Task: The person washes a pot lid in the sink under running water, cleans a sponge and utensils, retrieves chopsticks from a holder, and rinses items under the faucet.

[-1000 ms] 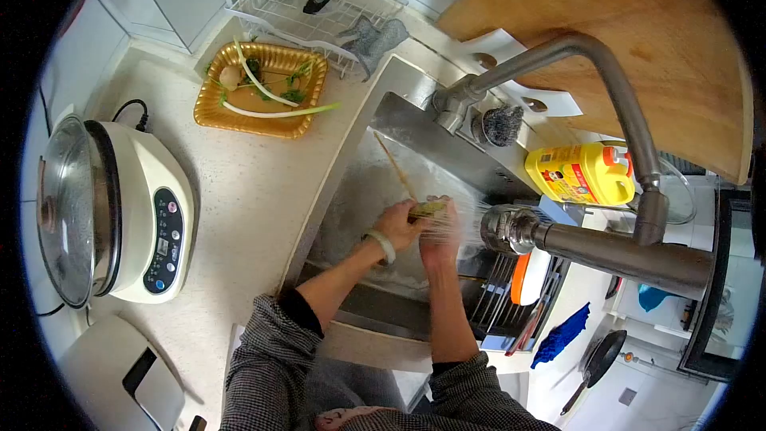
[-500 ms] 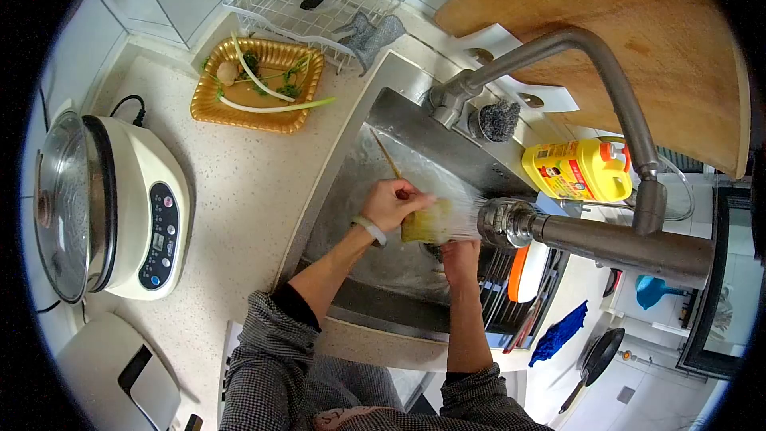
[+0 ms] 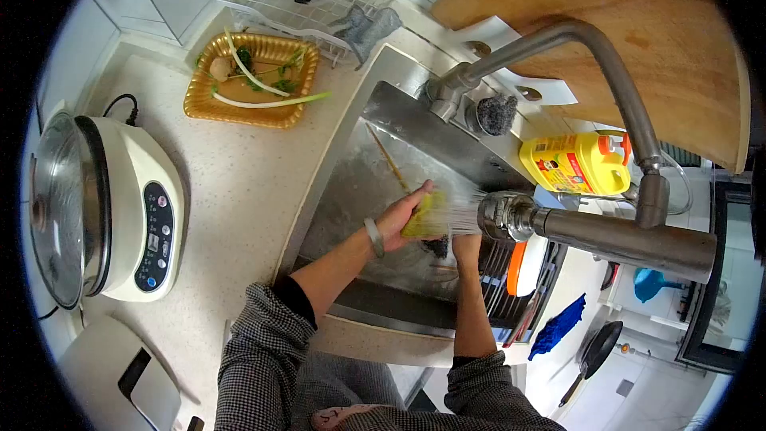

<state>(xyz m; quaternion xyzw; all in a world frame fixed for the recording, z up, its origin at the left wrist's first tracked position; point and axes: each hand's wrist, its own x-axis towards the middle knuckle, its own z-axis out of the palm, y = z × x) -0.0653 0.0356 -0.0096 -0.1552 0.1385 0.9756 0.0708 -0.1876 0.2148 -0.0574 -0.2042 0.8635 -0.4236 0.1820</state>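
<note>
My left hand (image 3: 402,218), with a pale band on its wrist, has its fingers closed around a yellow-green thing (image 3: 425,217). Spray and motion blur keep me from telling what kind it is. Water streams sideways in the picture from the shower-type faucet head (image 3: 507,216) onto it. My right hand (image 3: 465,249) is close beside the stream, near the same thing; its fingers are hidden by water and the faucet. Both hands are over the steel sink (image 3: 343,191), where a thin brown stick (image 3: 386,156) lies in the wet basin.
Left of the sink stand a gold tray (image 3: 195,100) with scallions and a white electric cooker (image 3: 140,207). A yellow detergent bottle (image 3: 570,164), a steel scrubber (image 3: 496,115) and a wooden board (image 3: 606,16) are by the faucet. A black rack (image 3: 496,271) sits at the sink's right end.
My left hand has turned, its fingers now round the yellow-green thing rather than reaching across its top. My right hand has shifted slightly, staying beside the running water.
</note>
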